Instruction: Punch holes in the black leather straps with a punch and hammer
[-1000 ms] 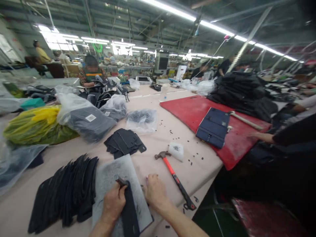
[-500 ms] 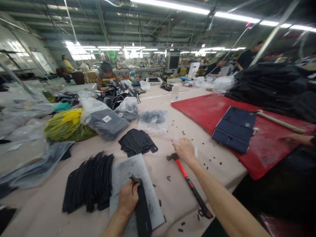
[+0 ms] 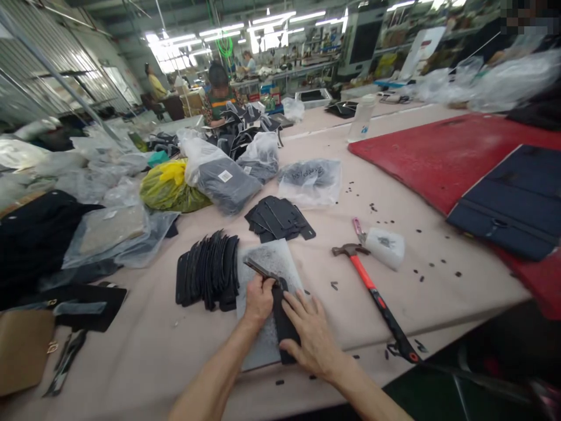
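Note:
My left hand (image 3: 259, 301) is closed around a dark metal bar-like tool (image 3: 262, 268), which looks like a punch. The tool lies slanted over the top end of a black strip (image 3: 283, 316). My right hand (image 3: 313, 330) rests on that strip, its fingers spread and holding nothing. Beneath the strip is a pale, scuffed board (image 3: 258, 351). Left of the board stands a row of black strips (image 3: 205, 272), and a fanned pile of black pieces (image 3: 280, 216) lies behind it. A claw hammer (image 3: 372, 286) with a red and black handle lies to the right.
Near the hammer head are a white block (image 3: 385, 247) and a pink-handled tool (image 3: 357, 226). Small black offcuts are scattered about. Bagged goods (image 3: 225, 178) stand at the back left. A red sheet (image 3: 412, 155) carries a navy panel (image 3: 512, 202) on the right.
My right hand has moved from beside the hammer head left and down onto the black strip. The tool in my left hand now lies flatter. The camera view has turned right and tilted down.

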### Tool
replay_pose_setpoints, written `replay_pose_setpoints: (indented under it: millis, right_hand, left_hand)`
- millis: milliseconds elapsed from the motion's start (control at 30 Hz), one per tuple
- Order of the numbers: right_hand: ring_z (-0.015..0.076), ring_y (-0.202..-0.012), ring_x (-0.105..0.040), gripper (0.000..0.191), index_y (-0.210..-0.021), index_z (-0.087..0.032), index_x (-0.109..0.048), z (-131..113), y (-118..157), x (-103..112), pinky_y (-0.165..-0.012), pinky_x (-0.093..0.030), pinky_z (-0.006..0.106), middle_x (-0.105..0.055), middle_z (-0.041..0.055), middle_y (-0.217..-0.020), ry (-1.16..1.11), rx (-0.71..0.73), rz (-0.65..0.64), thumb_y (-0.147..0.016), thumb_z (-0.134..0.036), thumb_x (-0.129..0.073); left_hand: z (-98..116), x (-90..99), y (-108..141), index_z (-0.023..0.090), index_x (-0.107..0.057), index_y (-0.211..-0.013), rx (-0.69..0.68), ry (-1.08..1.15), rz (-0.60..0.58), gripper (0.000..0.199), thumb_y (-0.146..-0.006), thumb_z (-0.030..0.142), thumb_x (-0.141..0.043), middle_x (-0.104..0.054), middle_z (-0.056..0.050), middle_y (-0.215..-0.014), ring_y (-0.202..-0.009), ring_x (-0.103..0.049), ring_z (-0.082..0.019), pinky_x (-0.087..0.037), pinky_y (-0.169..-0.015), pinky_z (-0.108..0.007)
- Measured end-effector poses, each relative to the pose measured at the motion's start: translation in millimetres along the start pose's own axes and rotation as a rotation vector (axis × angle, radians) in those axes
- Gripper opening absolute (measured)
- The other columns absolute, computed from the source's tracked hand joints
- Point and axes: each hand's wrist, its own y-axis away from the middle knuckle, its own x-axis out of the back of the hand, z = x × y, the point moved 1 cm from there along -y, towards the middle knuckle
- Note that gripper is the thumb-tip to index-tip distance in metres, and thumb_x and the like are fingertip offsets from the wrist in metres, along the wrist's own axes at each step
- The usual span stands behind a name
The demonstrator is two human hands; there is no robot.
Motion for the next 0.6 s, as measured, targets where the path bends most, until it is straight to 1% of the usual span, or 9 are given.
replay_pose_setpoints:
  millis: [67,133,233,300,367,433,467,533,600]
  right_hand:
    - [0.0341,-0.146,-0.009,0.08,-0.149,-0.021,-0.032,3.9,-0.5,1.9,-0.114,-0.007,0.062,-0.023,0.0082,-0.158,0.008,0.008,-0.01,-0.078,-0.043,-0.063]
    - [0.0339,-0.146,-0.009,0.08,-0.149,-0.021,-0.031,4.7,-1.5,2.5,-0.114,-0.007,0.062,-0.023,0.0085,-0.158,0.018,0.013,-0.013,-0.079,-0.043,-0.062]
    - [0.0346,-0.145,-0.012,0.078,-0.147,-0.02,-0.036,2.1,-3.9,4.0,-0.114,-0.006,0.061,-0.026,0.0101,-0.157,0.029,0.006,-0.004,-0.078,-0.043,-0.063]
    - [0.0354,-0.144,-0.014,0.078,-0.144,-0.019,-0.041,-0.3,-3.4,6.9,-0.114,-0.004,0.061,-0.028,0.011,-0.156,0.036,0.006,-0.005,-0.075,-0.044,-0.066]
    - [0.0364,-0.144,-0.014,0.081,-0.143,-0.019,-0.042,-2.3,2.1,9.4,-0.114,-0.001,0.061,-0.028,0.0114,-0.156,0.041,0.031,-0.033,-0.071,-0.046,-0.069]
    - [0.0362,-0.145,-0.012,0.085,-0.146,-0.02,-0.038,-3.5,12.2,9.3,-0.115,0.0,0.061,-0.025,0.0108,-0.157,0.041,0.076,-0.081,-0.071,-0.046,-0.069]
    - [0.0353,-0.145,-0.012,0.085,-0.148,-0.02,-0.035,-3.5,17.7,8.2,-0.115,0.0,0.061,-0.024,0.0101,-0.158,0.044,0.093,-0.099,-0.073,-0.044,-0.068]
    - [0.0322,-0.146,-0.011,0.078,-0.15,-0.021,-0.029,-2.7,26.0,5.1,-0.115,-0.001,0.06,-0.02,0.0083,-0.159,0.066,0.097,-0.112,-0.08,-0.035,-0.06]
    - [0.0301,-0.147,-0.01,0.074,-0.151,-0.02,-0.026,-1.1,26.8,3.2,-0.115,0.0,0.06,-0.019,0.0077,-0.159,0.092,0.082,-0.108,-0.082,-0.026,-0.054]
  left_hand:
    - [3.0,7.8,-3.1,0.016,-0.064,-0.085,0.064,0.033,0.099,0.022,-0.088,0.032,-0.049,-0.071,-0.006,-0.079,-0.074,-0.066,-0.02,-0.051,-0.07,-0.03]
    - [3.6,13.7,-2.7,0.017,-0.064,-0.082,0.076,0.06,0.13,0.021,-0.087,0.033,-0.05,-0.07,-0.005,-0.076,-0.071,-0.065,-0.019,-0.05,-0.066,-0.028]
    - [-0.4,16.1,4.4,0.017,-0.064,-0.079,0.056,0.082,0.056,0.018,-0.085,0.028,-0.051,-0.07,-0.004,-0.073,-0.069,-0.065,-0.019,-0.05,-0.064,-0.027]
    - [-4.9,14.3,10.7,0.017,-0.067,-0.083,0.038,0.083,0.009,0.018,-0.085,0.025,-0.05,-0.072,-0.005,-0.079,-0.075,-0.067,-0.019,-0.052,-0.07,-0.029]
    - [-8.9,11.7,15.4,0.017,-0.068,-0.089,0.012,0.097,-0.022,0.02,-0.086,0.023,-0.049,-0.074,-0.007,-0.089,-0.085,-0.069,-0.02,-0.053,-0.079,-0.031]
    - [-11.5,9.9,17.6,0.017,-0.069,-0.094,-0.013,0.12,-0.038,0.022,-0.086,0.021,-0.049,-0.074,-0.008,-0.097,-0.094,-0.068,-0.021,-0.052,-0.087,-0.033]
    - [-12.1,9.5,17.6,0.017,-0.069,-0.095,-0.016,0.131,-0.044,0.022,-0.086,0.02,-0.049,-0.074,-0.008,-0.098,-0.095,-0.068,-0.021,-0.052,-0.088,-0.033]
    - [-11.9,9.9,16.1,0.016,-0.069,-0.094,-0.004,0.152,-0.043,0.021,-0.086,0.02,-0.05,-0.074,-0.008,-0.096,-0.093,-0.068,-0.02,-0.052,-0.087,-0.033]
    - [-9.8,11.7,12.9,0.017,-0.069,-0.092,0.016,0.163,-0.032,0.02,-0.086,0.021,-0.05,-0.074,-0.007,-0.092,-0.089,-0.069,-0.02,-0.053,-0.084,-0.032]
